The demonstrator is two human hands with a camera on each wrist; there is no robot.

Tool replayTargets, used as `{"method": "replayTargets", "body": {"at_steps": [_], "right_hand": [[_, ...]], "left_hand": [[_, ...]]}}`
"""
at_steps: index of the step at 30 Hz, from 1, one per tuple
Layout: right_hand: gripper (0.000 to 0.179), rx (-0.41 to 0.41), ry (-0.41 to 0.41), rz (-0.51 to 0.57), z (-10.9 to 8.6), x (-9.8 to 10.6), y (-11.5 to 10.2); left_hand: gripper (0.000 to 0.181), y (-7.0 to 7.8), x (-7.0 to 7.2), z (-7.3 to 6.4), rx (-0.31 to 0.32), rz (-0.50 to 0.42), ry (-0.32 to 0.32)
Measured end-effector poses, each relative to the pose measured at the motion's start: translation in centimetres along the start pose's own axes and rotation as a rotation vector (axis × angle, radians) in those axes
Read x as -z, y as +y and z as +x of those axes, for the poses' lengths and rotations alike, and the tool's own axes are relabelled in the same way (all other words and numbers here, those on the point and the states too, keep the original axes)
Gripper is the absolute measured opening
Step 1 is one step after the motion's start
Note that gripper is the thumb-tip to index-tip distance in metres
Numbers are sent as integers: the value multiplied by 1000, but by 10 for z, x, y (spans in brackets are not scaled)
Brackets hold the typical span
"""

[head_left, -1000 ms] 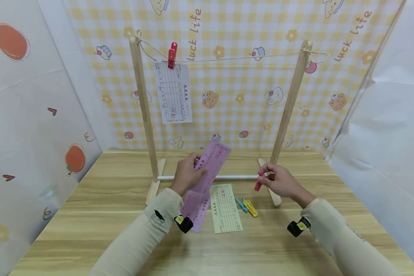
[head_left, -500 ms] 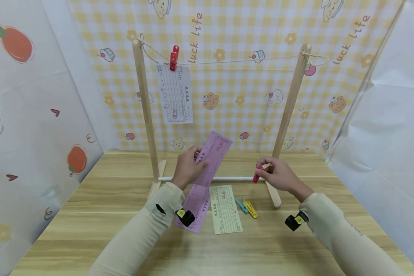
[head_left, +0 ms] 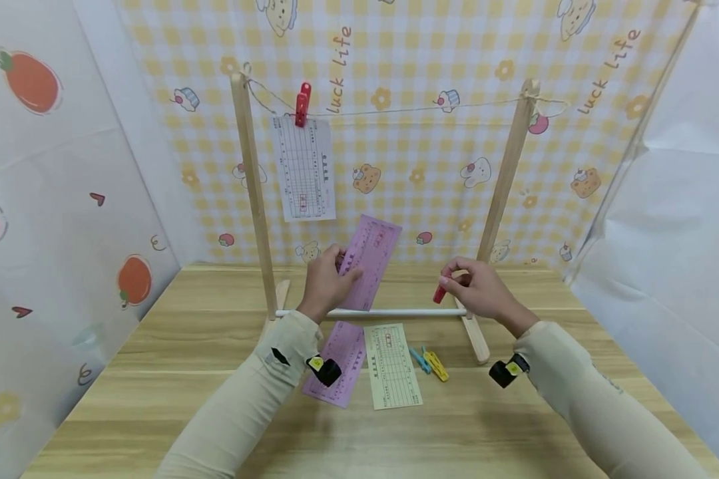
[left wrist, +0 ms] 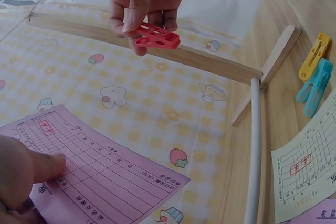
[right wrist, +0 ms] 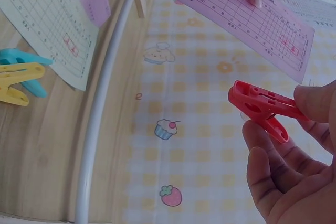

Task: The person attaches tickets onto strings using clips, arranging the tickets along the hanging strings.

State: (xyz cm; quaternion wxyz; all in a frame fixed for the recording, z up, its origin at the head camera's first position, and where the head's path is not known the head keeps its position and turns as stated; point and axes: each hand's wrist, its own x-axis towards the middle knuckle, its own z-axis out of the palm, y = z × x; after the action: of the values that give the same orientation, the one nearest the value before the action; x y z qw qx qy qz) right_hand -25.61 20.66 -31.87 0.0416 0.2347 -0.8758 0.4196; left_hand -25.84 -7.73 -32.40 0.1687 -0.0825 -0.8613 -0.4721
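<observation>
My left hand point(head_left: 326, 283) pinches a pink printed slip point(head_left: 373, 259) by its left edge, thumb on the front, holding it above the table. In my right hand point(head_left: 479, 287) is a red clothespin point(head_left: 440, 291), gripped between thumb and fingers; the right wrist view shows its handles in the grip and its nose pointing away from the fingers. A second pink slip point(head_left: 343, 362) lies on the table beside a pale green slip point(head_left: 393, 366). From the string point(head_left: 395, 110) hangs a white slip point(head_left: 305, 169), clipped by another red clothespin point(head_left: 301, 105).
Two wooden posts point(head_left: 253, 193) carry the string, joined low down by a white rod point(head_left: 407, 312). A blue clothespin point(head_left: 420, 360) and a yellow clothespin point(head_left: 436, 366) lie on the wooden table point(head_left: 389, 446) right of the green slip. A checked cloth point(head_left: 419, 199) hangs behind.
My left hand has lifted the pink slip upward, away from the one on the table. The right hand has risen and moved left with the red clothespin.
</observation>
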Motion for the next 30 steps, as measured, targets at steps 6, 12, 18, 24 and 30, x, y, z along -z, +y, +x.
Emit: {"method": "replayTargets", "body": {"at_steps": [6,12,18,24,30], "right_hand": [[7,3,15,-18,5,0,-5],[8,4,37,-23,9,3,-10],[11,16,65,-40,14,7,-15],[13,11,82,-24,20,8,-20],[14,8,85,0,27,10,-30]], "left_hand": [[23,4,2,0,39,-33,-11],[24,9,2,3,21,-36,2],[25,11,3,5,1,-60,11],[24,14,5,8,7,-68,24],[23,17,8,11,-1,-70,31]]}}
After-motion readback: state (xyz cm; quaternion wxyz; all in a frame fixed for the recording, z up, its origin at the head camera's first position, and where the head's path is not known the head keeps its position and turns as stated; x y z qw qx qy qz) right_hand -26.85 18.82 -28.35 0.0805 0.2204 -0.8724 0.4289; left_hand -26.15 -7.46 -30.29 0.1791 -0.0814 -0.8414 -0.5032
